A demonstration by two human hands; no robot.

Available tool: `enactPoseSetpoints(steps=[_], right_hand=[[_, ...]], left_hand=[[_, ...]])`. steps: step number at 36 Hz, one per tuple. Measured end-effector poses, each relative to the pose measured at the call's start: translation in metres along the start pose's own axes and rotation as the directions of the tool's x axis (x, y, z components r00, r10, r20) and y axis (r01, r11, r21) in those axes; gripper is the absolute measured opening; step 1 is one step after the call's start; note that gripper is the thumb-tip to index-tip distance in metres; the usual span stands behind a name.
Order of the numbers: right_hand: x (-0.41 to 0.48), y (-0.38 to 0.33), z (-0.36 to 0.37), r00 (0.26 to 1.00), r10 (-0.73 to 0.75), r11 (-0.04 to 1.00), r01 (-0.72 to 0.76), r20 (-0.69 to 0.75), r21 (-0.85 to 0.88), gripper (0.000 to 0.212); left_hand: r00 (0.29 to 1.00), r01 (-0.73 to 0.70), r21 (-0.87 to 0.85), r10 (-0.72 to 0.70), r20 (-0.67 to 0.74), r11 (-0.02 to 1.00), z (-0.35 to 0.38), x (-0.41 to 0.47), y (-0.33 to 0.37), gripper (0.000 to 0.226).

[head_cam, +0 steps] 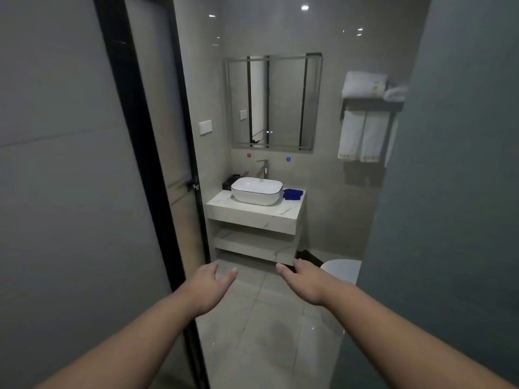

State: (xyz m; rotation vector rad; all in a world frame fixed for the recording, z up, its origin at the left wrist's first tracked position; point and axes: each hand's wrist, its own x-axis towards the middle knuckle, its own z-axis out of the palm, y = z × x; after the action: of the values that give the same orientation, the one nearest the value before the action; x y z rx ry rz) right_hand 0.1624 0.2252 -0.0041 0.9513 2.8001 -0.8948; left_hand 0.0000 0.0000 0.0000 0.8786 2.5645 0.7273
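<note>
While both bare forearms stretch forward through a bathroom doorway, the left hand (209, 287) and the right hand (304, 282) hang in the air over the grey tiled floor (261, 332), near each other but apart. Both hands are spread open, fingers straight and loosely parted, palms turned down and slightly inward, and neither grips or touches anything. The black door frame (146, 153) runs down the left side and passes just behind the left forearm, with a small metal door handle (194, 186) higher up on its edge. A white round container (342, 270), partly cut off by the grey wall on the right, stands on the floor just beyond the right hand. Further in, against the far wall, a pale marble-patterned surface (224, 202) carries a white oval basin (257, 190) with a dark rim; a blue cloth (293, 194) lies just beside the basin on its right, a black box (229, 183) sits at its left rear, and a chrome faucet (264, 167) rises behind it. An open shelf (252, 242) sits under the surface. A framed mirror (273, 102) hangs above, and to its right a dark towel rack (370, 103) bears folded white towels (363, 84) on top and two hanging towels (362, 136) below.
</note>
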Motion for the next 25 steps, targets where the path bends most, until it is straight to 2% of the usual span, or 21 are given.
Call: enactPoseSetpoints(steps=[7, 12, 16, 25], right_hand=[[0.053, 0.012, -0.014, 0.999, 0.038, 0.999, -0.038, -0.005, 0.013, 0.118], [0.086, 0.012, -0.012, 0.995, -0.007, 0.999, 0.012, 0.096, -0.052, 0.11], [0.114, 0.005, -0.006, 0.991, 0.002, 0.993, 0.013, 0.13, -0.117, 0.104], [0.195, -0.023, 0.003, 0.976, 0.028, 0.98, 0.015, 0.216, -0.197, 0.095]], left_hand=[[1.0, 0.028, 0.027, -0.028, 0.012, 0.999, 0.007, 0.055, 0.024, 0.094], [0.999, 0.051, 0.038, -0.051, 0.015, 0.998, 0.008, 0.091, 0.025, 0.093], [0.999, 0.049, 0.009, -0.049, 0.004, 0.999, 0.009, 0.118, 0.016, 0.087], [0.988, 0.141, 0.057, -0.145, 0.06, 0.988, 0.01, 0.203, -0.025, 0.096]])
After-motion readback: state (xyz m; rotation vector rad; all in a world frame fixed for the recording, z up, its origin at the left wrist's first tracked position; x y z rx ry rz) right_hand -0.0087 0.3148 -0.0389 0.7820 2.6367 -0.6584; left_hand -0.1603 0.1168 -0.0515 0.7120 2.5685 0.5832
